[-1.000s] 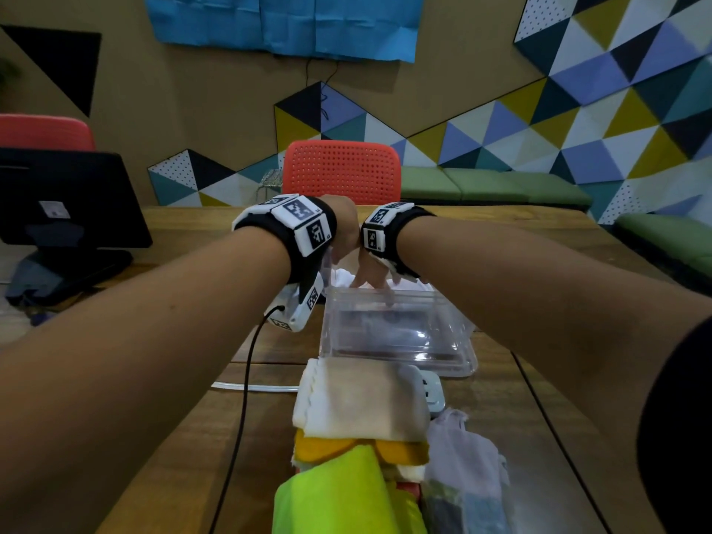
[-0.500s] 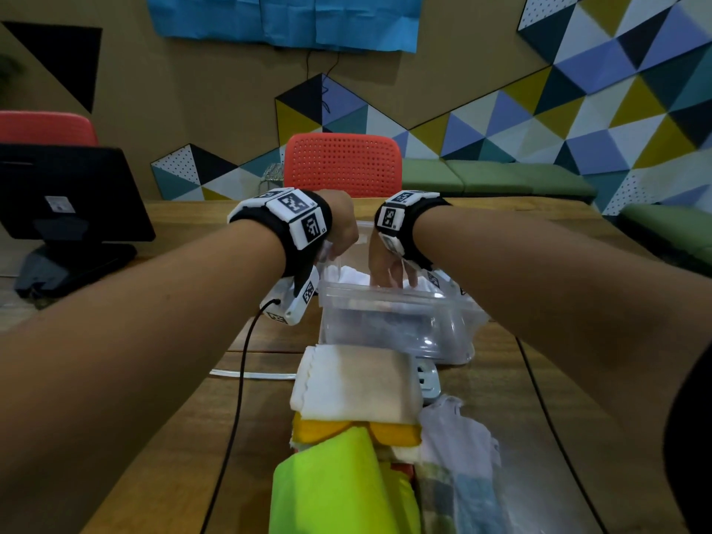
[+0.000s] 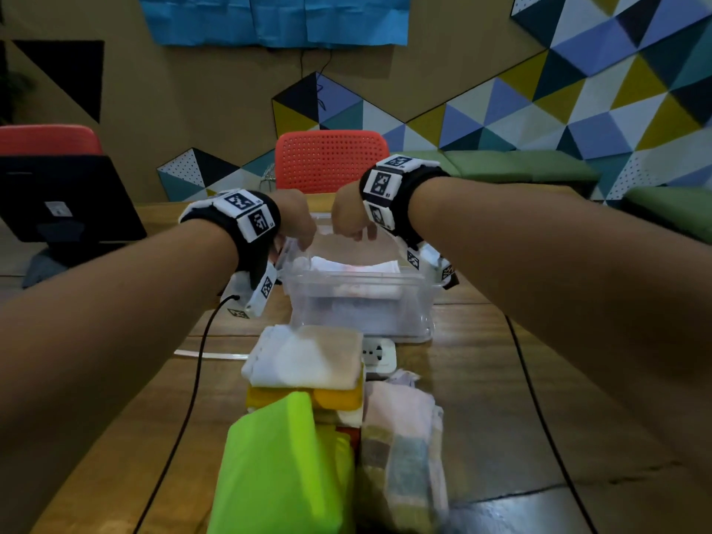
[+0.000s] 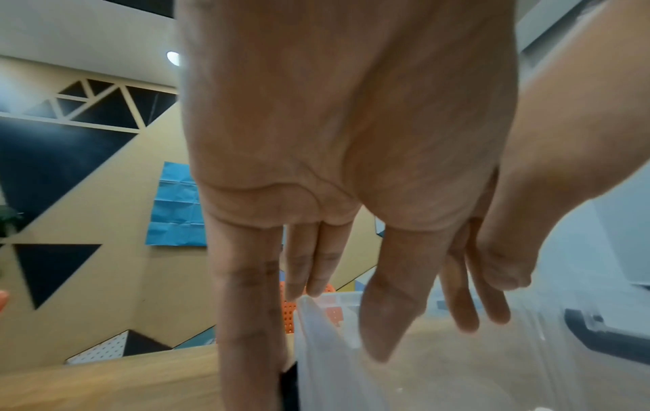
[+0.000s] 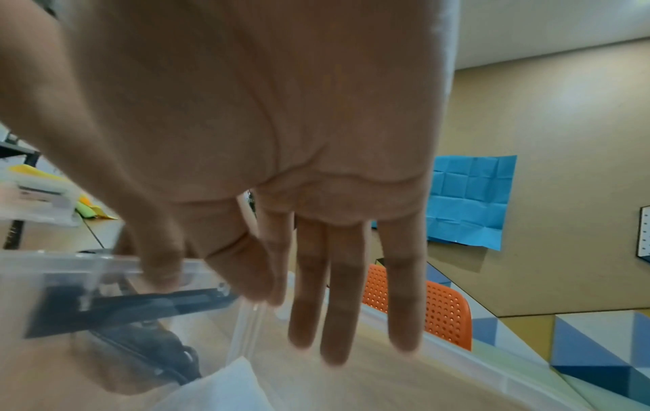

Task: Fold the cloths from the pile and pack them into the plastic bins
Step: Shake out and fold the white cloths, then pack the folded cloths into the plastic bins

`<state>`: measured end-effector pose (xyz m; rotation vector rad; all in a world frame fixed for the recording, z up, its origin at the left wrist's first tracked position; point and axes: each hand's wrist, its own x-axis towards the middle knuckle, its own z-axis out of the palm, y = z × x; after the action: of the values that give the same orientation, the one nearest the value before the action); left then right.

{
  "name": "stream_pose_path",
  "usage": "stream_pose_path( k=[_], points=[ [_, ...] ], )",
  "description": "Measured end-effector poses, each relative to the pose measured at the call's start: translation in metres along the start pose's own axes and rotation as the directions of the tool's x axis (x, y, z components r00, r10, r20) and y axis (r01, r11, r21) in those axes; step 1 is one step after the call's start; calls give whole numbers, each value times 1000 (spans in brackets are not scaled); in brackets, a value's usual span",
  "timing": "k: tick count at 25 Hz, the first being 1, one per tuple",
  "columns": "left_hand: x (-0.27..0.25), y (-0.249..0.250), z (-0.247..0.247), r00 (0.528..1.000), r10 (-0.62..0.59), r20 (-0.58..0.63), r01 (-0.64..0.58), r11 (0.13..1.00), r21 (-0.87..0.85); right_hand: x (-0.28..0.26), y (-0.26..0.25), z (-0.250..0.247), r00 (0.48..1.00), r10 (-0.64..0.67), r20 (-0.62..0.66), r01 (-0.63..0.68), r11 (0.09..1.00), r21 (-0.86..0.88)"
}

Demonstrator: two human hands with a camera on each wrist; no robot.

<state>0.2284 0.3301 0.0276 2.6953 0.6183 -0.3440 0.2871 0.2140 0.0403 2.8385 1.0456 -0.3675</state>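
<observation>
A clear plastic bin (image 3: 358,282) stands on the wooden table with a folded white cloth (image 3: 354,265) lying inside it. Both hands hover just above its far rim with straight, relaxed fingers and nothing in them: my left hand (image 3: 303,238) over the left side, my right hand (image 3: 360,233) over the middle. The left wrist view shows the left hand (image 4: 316,278) above the bin rim (image 4: 316,319). In the right wrist view the right hand (image 5: 334,319) hangs over the bin (image 5: 457,358) and the white cloth (image 5: 225,389). The pile lies nearer me: a beige-white cloth (image 3: 308,356), a yellow one (image 3: 339,398), a neon green one (image 3: 277,468).
A pale checked cloth (image 3: 404,449) lies to the right of the pile. A white power socket (image 3: 379,354) sits between pile and bin. Black cables (image 3: 192,379) run along both sides of the table. A monitor (image 3: 65,198) stands far left, an orange chair (image 3: 331,159) behind the table.
Both hands have risen out of the bin, where they were down on the white cloth, and now hang above its rim. The cloth stays inside.
</observation>
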Motion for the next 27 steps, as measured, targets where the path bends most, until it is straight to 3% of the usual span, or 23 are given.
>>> stream_pose_path(
  k=[3, 6, 9, 11, 12, 15, 18, 21, 24, 27],
  points=[
    [-29, 4, -7, 984, 90, -152, -80, 994, 73, -32, 0, -8, 987, -54, -153, 41, 995, -88],
    [-58, 6, -16, 923, 214, -321, -202, 977, 71, -75, 0, -12, 946, -73, -317, 76, 997, -2],
    [-94, 4, -20, 849, 299, -435, -329, 944, 7, -119, -4, -12, 872, -105, -478, 176, 979, 106],
    [-123, 0, -15, 855, 353, -380, -391, 920, -25, -153, -16, -1, 845, -139, -516, 277, 940, 200],
    [-136, -3, -9, 876, 371, -308, -396, 918, -22, -167, -23, 8, 862, -143, -487, 285, 930, 231],
    [-160, -19, 27, 924, 375, -69, -370, 926, 72, -191, -37, 58, 945, -76, -318, 137, 975, 174],
    [-162, -35, 62, 942, 335, -19, -326, 927, 184, -190, -36, 107, 960, 125, -252, -45, 953, 301],
    [-161, -51, 83, 960, 278, -20, -272, 951, 145, -187, -34, 135, 984, 137, -113, -60, 853, 518],
    [-162, -62, 97, 957, 288, -26, -288, 958, 2, -190, -36, 157, 967, 144, -212, 31, 755, 655],
    [-163, -69, 100, 936, 344, -69, -349, 935, -62, -195, -38, 167, 905, 215, -368, 98, 735, 671]
  ],
)
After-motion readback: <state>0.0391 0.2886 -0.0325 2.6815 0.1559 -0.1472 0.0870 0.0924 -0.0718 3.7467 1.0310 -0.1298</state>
